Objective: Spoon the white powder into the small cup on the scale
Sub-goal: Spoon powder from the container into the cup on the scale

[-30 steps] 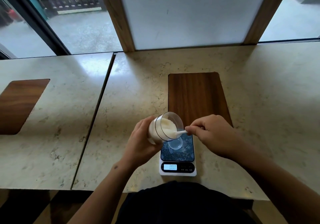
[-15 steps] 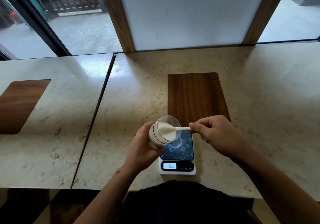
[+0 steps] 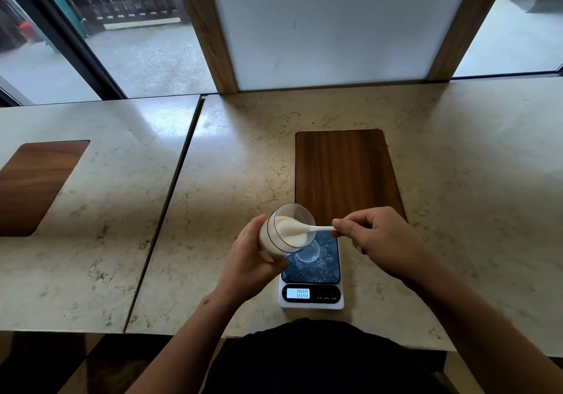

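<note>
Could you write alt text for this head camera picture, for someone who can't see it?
A left hand tilts a clear jar of white powder while the right hand dips a white spoon in, above a small cup on a scale.

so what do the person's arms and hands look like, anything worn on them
Both forearms are bare, with no sleeves in view, and neither the left hand nor the right hand wears a glove, ring or watch that shows. The left forearm has a small dark mark near the wrist. A dark garment covers the torso below.

Café-like window counter (image 3: 457, 149): marble tops, wood inlays (image 3: 347, 174), street-facing glass (image 3: 146, 55).
</note>
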